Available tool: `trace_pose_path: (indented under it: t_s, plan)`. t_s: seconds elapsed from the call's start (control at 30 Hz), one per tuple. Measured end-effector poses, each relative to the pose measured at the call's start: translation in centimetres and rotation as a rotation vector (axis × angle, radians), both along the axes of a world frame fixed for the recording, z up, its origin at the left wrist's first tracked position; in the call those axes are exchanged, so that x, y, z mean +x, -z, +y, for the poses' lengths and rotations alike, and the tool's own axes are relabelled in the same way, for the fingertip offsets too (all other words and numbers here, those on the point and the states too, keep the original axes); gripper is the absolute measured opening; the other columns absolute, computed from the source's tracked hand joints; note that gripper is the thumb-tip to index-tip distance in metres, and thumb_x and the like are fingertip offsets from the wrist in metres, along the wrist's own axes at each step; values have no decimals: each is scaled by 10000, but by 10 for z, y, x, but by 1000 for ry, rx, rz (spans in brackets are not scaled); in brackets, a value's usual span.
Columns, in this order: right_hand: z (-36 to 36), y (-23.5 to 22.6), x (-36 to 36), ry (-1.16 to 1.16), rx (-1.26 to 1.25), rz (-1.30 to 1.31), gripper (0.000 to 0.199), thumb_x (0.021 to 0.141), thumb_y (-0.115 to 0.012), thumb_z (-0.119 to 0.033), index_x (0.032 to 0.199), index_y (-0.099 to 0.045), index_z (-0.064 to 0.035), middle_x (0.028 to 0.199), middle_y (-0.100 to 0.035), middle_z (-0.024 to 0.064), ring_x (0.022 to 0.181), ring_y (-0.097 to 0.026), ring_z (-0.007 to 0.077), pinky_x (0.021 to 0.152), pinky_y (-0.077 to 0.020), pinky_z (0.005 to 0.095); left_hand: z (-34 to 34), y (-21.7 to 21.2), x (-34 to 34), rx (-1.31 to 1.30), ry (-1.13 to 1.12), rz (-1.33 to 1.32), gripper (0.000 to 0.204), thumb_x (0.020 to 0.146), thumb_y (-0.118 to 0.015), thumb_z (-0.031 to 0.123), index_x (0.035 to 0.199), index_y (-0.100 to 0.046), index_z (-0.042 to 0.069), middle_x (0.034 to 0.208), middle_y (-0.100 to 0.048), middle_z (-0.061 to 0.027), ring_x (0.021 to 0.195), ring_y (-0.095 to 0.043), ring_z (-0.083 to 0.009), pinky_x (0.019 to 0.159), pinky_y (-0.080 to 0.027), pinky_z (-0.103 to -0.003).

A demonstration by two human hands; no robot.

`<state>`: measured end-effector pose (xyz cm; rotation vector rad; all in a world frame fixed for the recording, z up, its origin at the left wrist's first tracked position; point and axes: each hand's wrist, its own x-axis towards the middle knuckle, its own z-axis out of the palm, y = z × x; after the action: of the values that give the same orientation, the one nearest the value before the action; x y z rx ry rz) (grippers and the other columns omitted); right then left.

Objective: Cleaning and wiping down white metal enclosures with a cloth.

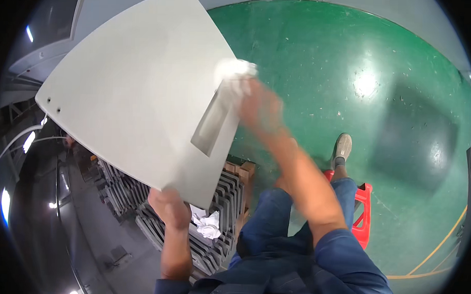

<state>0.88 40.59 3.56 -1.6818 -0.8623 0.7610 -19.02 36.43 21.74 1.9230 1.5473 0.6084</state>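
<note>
A large pale grey panel (129, 76) with curved edges stands tilted in front of me. It has a long rectangular recess near its right edge and two small holes near its left corner. My left hand (169, 208) is closed around the panel's lower edge. At the upper right edge, just above the recess, my right hand (260, 106) presses a white cloth (233, 69) against the panel. That hand is blurred by motion, but its fingers are bunched on the cloth. A crumpled white cloth or paper (208, 225) lies below the panel, right of my left hand.
Stacked grey slatted parts (226, 191) sit under the panel, beside a wooden pallet edge (247, 176). A red plastic stool (366, 216) is by my leg. Green floor (311, 61) spreads to the right, with yellow lines (439, 247). Dark equipment and cables fill the left side.
</note>
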Motion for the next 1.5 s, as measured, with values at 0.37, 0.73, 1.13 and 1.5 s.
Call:
trace_pose_path:
  t_s: [0.37,0.73,1.13,1.5]
  plan:
    - [-14,16,-78,131,-35,-57,464,855,-627,-277,1273,-566,-86,1025,-679,181,898,-675,326,734,-545,425,35,8,-17,-111,-454,-627,493,1032,-441,385,1335,-423,-3,1293,-529,-135,1119,-551,-241,927,-484,-391]
    - [40,-5,-128,245,121,70,379,891,-590,-218,1193,-565,9,1045,-648,261,930,-646,423,806,-519,437,111,9,-86,-178,-130,-471,374,1027,-432,318,1218,-434,-4,1143,-506,-94,1024,-521,-204,886,-443,-362]
    - [-10,-152,-126,328,-45,-71,340,971,-538,-176,1259,-574,2,1066,-668,151,994,-620,204,894,-456,316,161,-23,-115,-139,201,-325,600,981,-478,548,960,-597,-40,675,-553,-74,642,-497,-158,601,-421,-331]
    - [54,-301,-240,-48,279,707,425,961,-580,-149,1315,-511,76,1170,-615,96,1041,-582,130,899,-466,268,171,-10,-168,-607,253,-1265,593,987,-549,262,1474,-318,14,1468,-423,-116,1342,-415,-226,1120,-335,-371]
